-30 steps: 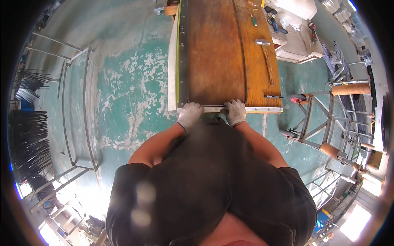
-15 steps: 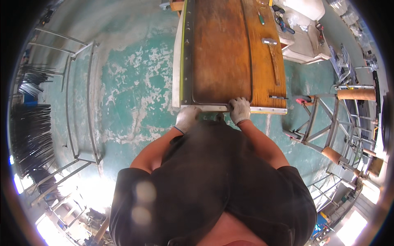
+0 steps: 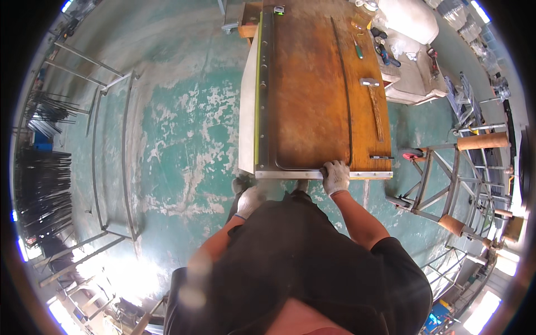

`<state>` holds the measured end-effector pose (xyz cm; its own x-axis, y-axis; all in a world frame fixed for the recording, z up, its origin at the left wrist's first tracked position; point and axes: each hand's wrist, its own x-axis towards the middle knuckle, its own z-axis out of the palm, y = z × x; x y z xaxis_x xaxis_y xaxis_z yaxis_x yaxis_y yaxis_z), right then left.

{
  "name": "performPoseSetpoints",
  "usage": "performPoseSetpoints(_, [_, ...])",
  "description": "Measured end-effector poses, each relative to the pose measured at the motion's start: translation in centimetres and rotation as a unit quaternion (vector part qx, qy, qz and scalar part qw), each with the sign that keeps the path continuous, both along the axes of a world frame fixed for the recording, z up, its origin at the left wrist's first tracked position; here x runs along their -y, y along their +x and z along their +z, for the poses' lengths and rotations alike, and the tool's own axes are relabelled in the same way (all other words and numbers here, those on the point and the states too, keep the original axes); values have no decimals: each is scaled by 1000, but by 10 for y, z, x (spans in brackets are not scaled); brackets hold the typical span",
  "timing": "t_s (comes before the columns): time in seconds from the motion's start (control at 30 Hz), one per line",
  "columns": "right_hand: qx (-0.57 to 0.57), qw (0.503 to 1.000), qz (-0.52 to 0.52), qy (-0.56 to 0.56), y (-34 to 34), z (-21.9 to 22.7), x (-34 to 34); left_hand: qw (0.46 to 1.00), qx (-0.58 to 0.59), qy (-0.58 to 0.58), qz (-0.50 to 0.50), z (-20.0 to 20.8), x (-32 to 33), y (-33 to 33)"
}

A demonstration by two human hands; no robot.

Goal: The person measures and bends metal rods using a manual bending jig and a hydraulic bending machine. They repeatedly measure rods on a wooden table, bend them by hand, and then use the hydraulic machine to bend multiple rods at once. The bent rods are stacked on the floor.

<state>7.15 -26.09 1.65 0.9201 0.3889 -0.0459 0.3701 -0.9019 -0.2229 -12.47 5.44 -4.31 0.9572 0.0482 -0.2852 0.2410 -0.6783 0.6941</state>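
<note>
Rod (image 3: 349,114), thin and dark, lies bent on the table (image 3: 312,100): one long run goes up the right half, a rounded bend sits short of the near right corner, and a crosswise run follows the near edge to another bend by the near left corner. Beside the dark strip (image 3: 265,111) along the left edge, the rod blends in, and I can't make out how far it reaches.

My right hand (image 3: 336,176), gloved, curls its fingers over the near edge at the right-hand bend, touching the rod; I can't tell whether it grips or merely presses. My left hand (image 3: 250,201) is off the table, nearer my body than the near left corner and apart from the rod, its fingers too hidden to read.

I judge the rod light for its length, stiff enough to keep its bends, yet springy along the runs, so the far end could wag if lifted from one corner. It may slide under gloves; kinking seems likelier than breaking. Best hold: the near run, one hand just inside each bend. The hammer (image 3: 376,111) lies toward the right edge, apart from the rod.
</note>
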Motion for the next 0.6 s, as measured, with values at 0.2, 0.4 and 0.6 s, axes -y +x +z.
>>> performPoseSetpoints(0.2, [17,991,-113,62,-5,1,-89,998,29,-45,-19,-14,-83,-21])
performPoseSetpoints(0.4, [-71,963,-261,11,14,10,-198,993,-83,-40,67,31,-225,-58])
performPoseSetpoints(0.6, [-71,950,-304,1,9,16,-226,960,-66,31,272,39,-357,-75])
